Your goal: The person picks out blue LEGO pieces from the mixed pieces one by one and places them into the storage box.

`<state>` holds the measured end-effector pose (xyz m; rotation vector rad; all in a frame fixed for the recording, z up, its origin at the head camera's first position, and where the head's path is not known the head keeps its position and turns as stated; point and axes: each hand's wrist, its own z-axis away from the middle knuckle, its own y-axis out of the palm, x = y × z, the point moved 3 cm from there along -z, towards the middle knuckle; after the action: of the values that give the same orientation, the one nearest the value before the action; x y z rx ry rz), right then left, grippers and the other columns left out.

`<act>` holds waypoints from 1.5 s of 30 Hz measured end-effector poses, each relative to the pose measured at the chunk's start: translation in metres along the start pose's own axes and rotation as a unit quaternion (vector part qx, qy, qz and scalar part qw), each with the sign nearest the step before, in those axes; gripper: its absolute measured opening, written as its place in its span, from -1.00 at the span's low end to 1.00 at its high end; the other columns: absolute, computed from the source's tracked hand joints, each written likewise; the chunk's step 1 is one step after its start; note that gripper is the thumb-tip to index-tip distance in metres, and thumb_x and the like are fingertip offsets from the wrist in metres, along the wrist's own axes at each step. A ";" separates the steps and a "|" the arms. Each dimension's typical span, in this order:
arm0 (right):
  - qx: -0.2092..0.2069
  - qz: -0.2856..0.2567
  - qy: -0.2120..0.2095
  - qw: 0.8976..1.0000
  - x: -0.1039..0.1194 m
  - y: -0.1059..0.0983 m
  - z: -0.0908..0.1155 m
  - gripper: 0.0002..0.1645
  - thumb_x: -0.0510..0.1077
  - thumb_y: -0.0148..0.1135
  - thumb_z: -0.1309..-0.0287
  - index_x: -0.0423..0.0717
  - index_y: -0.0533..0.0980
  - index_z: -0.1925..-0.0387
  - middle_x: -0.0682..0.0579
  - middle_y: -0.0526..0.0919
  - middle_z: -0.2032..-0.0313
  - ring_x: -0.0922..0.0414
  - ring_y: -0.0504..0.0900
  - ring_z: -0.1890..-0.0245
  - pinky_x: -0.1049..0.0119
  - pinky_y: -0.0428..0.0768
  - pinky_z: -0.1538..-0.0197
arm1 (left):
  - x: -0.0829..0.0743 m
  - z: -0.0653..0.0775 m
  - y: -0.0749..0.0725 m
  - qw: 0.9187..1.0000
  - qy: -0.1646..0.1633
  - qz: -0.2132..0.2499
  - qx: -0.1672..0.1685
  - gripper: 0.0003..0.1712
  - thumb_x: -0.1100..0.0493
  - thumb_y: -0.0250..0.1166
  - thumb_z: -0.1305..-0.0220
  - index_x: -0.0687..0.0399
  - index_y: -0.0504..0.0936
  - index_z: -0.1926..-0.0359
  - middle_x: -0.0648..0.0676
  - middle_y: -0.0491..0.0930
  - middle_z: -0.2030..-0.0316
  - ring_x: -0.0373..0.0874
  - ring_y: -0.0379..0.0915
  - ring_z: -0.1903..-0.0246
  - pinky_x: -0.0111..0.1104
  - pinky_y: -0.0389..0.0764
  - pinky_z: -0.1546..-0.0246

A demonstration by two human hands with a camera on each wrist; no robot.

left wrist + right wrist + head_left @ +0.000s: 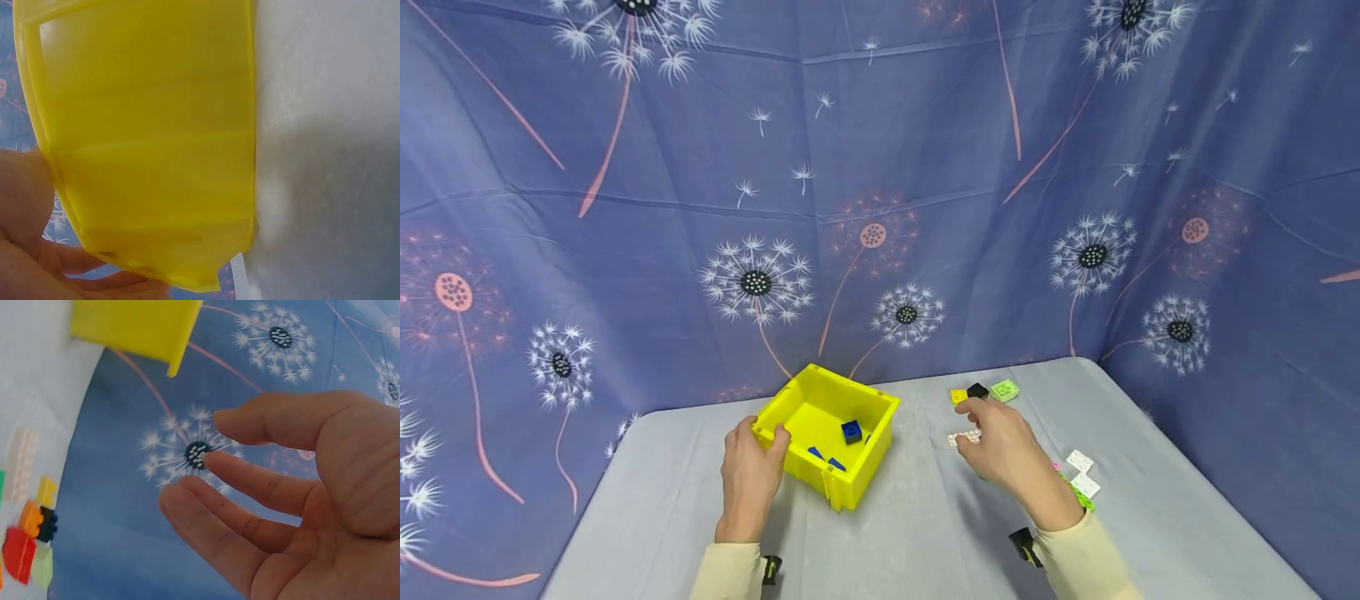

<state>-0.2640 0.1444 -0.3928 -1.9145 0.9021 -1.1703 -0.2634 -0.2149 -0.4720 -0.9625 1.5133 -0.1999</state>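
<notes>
My left hand (749, 475) grips the left rim of a yellow bin (876, 468), thumb over the edge and fingers outside. Inside the bin lie a dark blue brick (851, 432) and a few more blue pieces (816, 452). Over the toy bricks at the right hovers my right hand (1003, 446), holding nothing, its fingers loosely bent and parted from the thumb in the right wrist view. Near it are a pale studded brick (958, 438), a yellow brick (958, 397), a black brick (977, 390) and a light green brick (1005, 390).
White tiles (1079, 461) and a green piece (1084, 497) lie right of my right forearm. The right wrist view also shows a red piece (19, 555) and an orange brick (30, 519). A patterned blue cloth (925, 167) hangs behind the grey-covered table (647, 500).
</notes>
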 end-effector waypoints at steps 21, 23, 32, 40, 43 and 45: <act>0.052 0.039 0.059 0.996 -0.055 -0.001 0.031 -0.56 -0.19 0.45 -0.03 -0.23 0.67 0.00 -0.10 0.69 0.20 0.04 0.63 0.29 0.03 0.61 0.25 | -0.002 0.002 0.000 1.000 -0.005 0.008 0.010 -0.23 -0.10 0.15 -0.46 0.37 0.30 -0.43 0.44 0.32 -0.32 0.38 0.38 -0.22 0.22 0.38 -0.22; 0.058 0.042 0.065 0.995 -0.061 -0.001 0.033 -0.56 -0.20 0.46 -0.02 -0.24 0.67 0.01 -0.12 0.70 0.17 0.03 0.64 0.27 0.00 0.63 0.24 | -0.003 0.002 0.000 1.000 -0.004 0.006 0.009 -0.23 -0.10 0.15 -0.46 0.38 0.30 -0.43 0.44 0.32 -0.32 0.39 0.38 -0.22 0.22 0.39 -0.22; 0.086 0.054 0.104 0.989 -0.086 -0.004 0.041 -0.50 -0.24 0.41 0.02 -0.27 0.65 -0.04 -0.17 0.68 0.18 0.05 0.48 0.39 0.11 0.50 0.38 | -0.001 0.001 0.000 1.000 -0.001 0.005 0.004 -0.23 -0.11 0.14 -0.46 0.39 0.30 -0.42 0.44 0.33 -0.31 0.37 0.37 -0.23 0.21 0.38 -0.23; 0.115 0.067 0.135 0.982 -0.100 -0.003 0.049 -0.46 -0.16 0.52 0.01 -0.30 0.63 -0.03 -0.15 0.66 0.23 0.04 0.55 0.36 0.07 0.58 0.32 | 0.000 0.000 0.000 1.000 0.001 0.005 0.002 -0.23 -0.11 0.14 -0.45 0.39 0.30 -0.41 0.44 0.33 -0.30 0.38 0.37 -0.22 0.20 0.38 -0.22; 0.114 0.073 0.129 0.982 -0.102 -0.001 0.052 -0.49 -0.14 0.51 0.02 -0.27 0.65 0.00 -0.12 0.67 0.25 0.02 0.58 0.32 0.02 0.59 0.26 | 0.000 0.000 0.000 1.000 0.002 0.005 0.000 -0.23 -0.11 0.15 -0.45 0.39 0.31 -0.41 0.44 0.33 -0.30 0.39 0.38 -0.21 0.21 0.38 -0.22; 0.110 0.074 0.122 0.984 -0.104 0.002 0.054 -0.54 -0.15 0.50 0.04 -0.26 0.66 0.05 -0.08 0.67 0.28 0.02 0.58 0.31 0.00 0.58 0.24 | 0.000 0.001 0.000 1.000 0.000 0.004 0.003 -0.23 -0.11 0.14 -0.45 0.39 0.31 -0.41 0.44 0.33 -0.30 0.38 0.37 -0.22 0.21 0.38 -0.22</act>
<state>-0.2506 0.2419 -0.4567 -1.5237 0.9806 -1.3724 -0.2626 -0.2144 -0.4725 -0.9510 1.5154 -0.1979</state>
